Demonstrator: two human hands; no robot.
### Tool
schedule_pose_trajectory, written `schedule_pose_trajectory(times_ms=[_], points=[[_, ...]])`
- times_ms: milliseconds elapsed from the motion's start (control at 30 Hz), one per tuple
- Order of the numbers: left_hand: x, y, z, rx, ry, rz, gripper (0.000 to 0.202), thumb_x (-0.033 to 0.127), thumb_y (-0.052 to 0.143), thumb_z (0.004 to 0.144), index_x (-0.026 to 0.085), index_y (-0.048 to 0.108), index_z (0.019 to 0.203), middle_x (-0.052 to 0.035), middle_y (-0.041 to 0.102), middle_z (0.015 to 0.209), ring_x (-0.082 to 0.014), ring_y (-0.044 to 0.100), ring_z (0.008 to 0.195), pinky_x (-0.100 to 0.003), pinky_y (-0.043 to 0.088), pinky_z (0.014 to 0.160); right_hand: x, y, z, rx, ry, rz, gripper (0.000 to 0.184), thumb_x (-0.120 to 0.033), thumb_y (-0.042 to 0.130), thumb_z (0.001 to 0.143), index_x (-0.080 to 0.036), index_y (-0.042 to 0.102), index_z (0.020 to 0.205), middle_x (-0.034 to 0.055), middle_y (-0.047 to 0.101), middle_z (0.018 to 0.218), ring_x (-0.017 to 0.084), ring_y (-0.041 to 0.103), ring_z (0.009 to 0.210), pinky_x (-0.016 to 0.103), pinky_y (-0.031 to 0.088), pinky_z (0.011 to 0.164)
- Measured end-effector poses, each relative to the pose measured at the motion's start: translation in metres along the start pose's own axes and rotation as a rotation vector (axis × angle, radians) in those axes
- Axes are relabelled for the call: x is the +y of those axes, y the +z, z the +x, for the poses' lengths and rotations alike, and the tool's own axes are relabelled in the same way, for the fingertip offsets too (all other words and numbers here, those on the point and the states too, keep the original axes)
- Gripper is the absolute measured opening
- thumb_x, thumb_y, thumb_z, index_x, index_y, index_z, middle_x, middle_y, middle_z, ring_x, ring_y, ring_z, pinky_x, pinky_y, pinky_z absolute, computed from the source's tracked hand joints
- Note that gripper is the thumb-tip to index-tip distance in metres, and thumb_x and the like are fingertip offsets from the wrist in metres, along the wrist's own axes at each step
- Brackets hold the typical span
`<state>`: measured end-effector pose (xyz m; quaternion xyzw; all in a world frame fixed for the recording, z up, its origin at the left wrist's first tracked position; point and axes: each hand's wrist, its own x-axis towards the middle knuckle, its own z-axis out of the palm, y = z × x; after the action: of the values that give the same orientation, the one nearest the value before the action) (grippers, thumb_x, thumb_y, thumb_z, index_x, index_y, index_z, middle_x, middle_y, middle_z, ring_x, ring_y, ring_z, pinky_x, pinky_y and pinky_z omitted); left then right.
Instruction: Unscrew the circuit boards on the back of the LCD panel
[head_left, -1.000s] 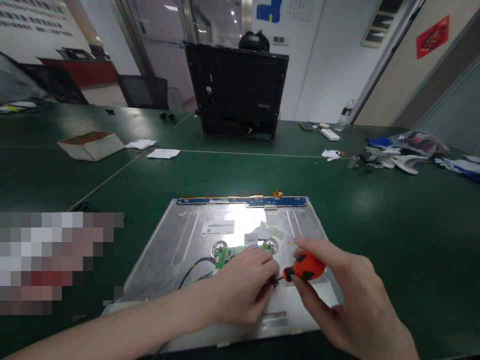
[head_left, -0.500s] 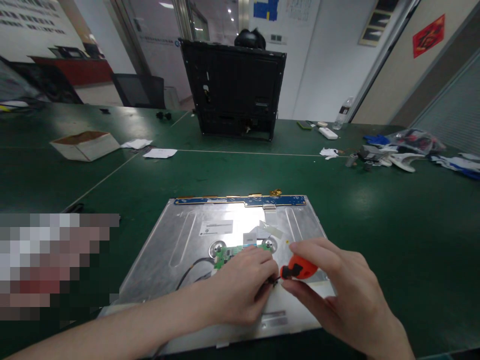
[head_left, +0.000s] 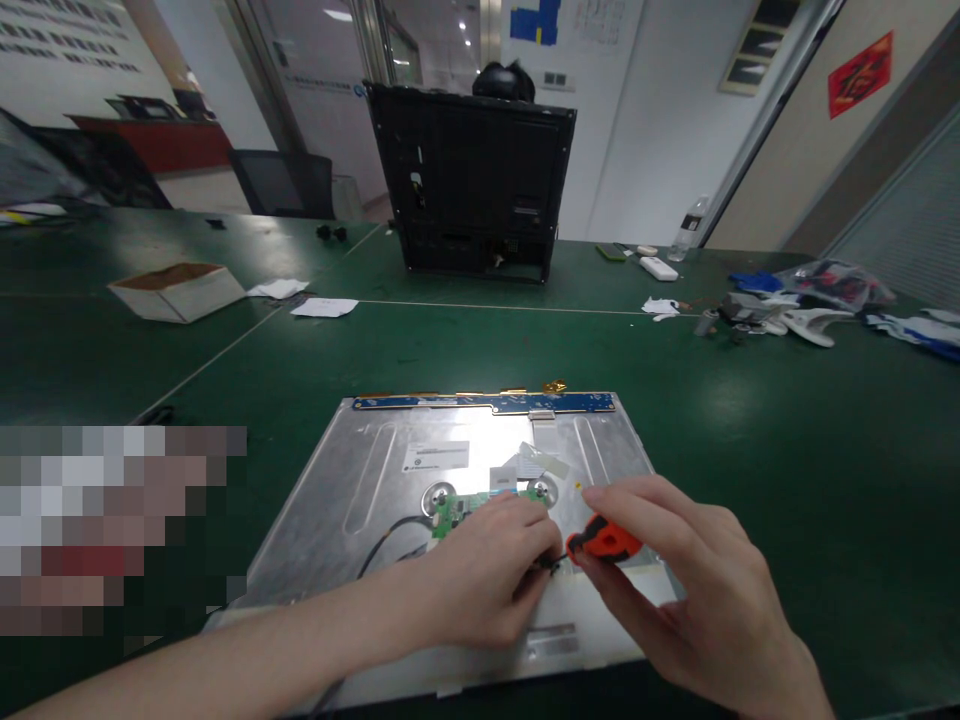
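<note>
A silver display panel [head_left: 375, 470] lies back side up before me, with a blue circuit strip [head_left: 480, 403] along its far edge. On its middle sits a green circuit board [head_left: 450, 508], partly covered by my left hand [head_left: 502, 570]. That hand is closed, fingers bent down at the board's right end near a screwdriver's tip; what they grip is hidden. My right hand [head_left: 697, 580] holds the orange and black handle of the screwdriver [head_left: 609, 540] between thumb and fingers. The shaft points left toward my left fingertips. Dark cables [head_left: 382, 538] run from the board's left side.
A black monitor housing [head_left: 472, 180] stands upright at the back of the green table [head_left: 787, 420]. An open box [head_left: 180, 295] and papers [head_left: 324, 307] lie at left. Farther right are a bottle [head_left: 688, 228], gloves and bagged parts [head_left: 832, 283]. A blurred patch covers the left edge.
The screwdriver handle has turned a little in my right fingers, and the thumb has shifted along it. My left hand stays in place on the panel. The whole view has shifted slightly.
</note>
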<state>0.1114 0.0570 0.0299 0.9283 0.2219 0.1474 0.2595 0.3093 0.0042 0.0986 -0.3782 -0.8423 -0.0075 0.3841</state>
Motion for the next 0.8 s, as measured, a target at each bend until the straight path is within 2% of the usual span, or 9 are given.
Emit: schedule_pose_trajectory(times_ms=[100, 467, 700, 800], points=[[-0.001, 0.001, -0.0004, -0.004, -0.005, -0.003, 0.013, 0.015, 0.053, 0.085, 0.018, 0.058, 0.097, -0.0082, 0.063, 0.091, -0.0241, 0.059, 0.088, -0.039, 0.05, 0.083, 0.0004, -0.0002, 0.0002, -0.002, -0.009, -0.005, 0.035, -0.016, 0.055, 0.094, -0.02, 0.052, 0.128, 0.0027, 0.069, 0.098, 0.012, 0.068, 0.082, 0.019, 0.052, 0.064], [-0.0027, -0.0001, 0.0007, -0.015, 0.001, -0.029, 0.018, 0.012, 0.052, 0.084, 0.019, 0.059, 0.099, -0.0066, 0.063, 0.091, -0.0225, 0.058, 0.086, -0.038, 0.049, 0.083, 0.0012, -0.0002, -0.0015, 0.009, -0.012, -0.007, 0.035, -0.017, 0.055, 0.094, -0.017, 0.051, 0.129, 0.0036, 0.07, 0.101, 0.012, 0.068, 0.086, 0.019, 0.054, 0.067], [-0.0028, -0.0016, 0.0014, -0.025, 0.014, -0.033, 0.017, 0.013, 0.053, 0.083, 0.019, 0.058, 0.098, -0.0065, 0.062, 0.091, -0.0227, 0.057, 0.086, -0.039, 0.049, 0.084, -0.0004, -0.0047, -0.001, -0.033, -0.016, 0.002, 0.04, -0.015, 0.052, 0.093, -0.016, 0.049, 0.132, 0.0076, 0.071, 0.111, 0.016, 0.07, 0.098, 0.023, 0.057, 0.075], [-0.0022, -0.0031, 0.0019, -0.025, 0.011, -0.04, 0.017, 0.013, 0.054, 0.082, 0.02, 0.058, 0.097, -0.006, 0.062, 0.089, -0.023, 0.057, 0.086, -0.039, 0.049, 0.084, -0.0006, -0.0041, -0.0004, -0.025, -0.02, 0.008, 0.042, -0.013, 0.051, 0.091, -0.016, 0.049, 0.133, 0.0076, 0.072, 0.111, 0.017, 0.07, 0.098, 0.024, 0.058, 0.074]])
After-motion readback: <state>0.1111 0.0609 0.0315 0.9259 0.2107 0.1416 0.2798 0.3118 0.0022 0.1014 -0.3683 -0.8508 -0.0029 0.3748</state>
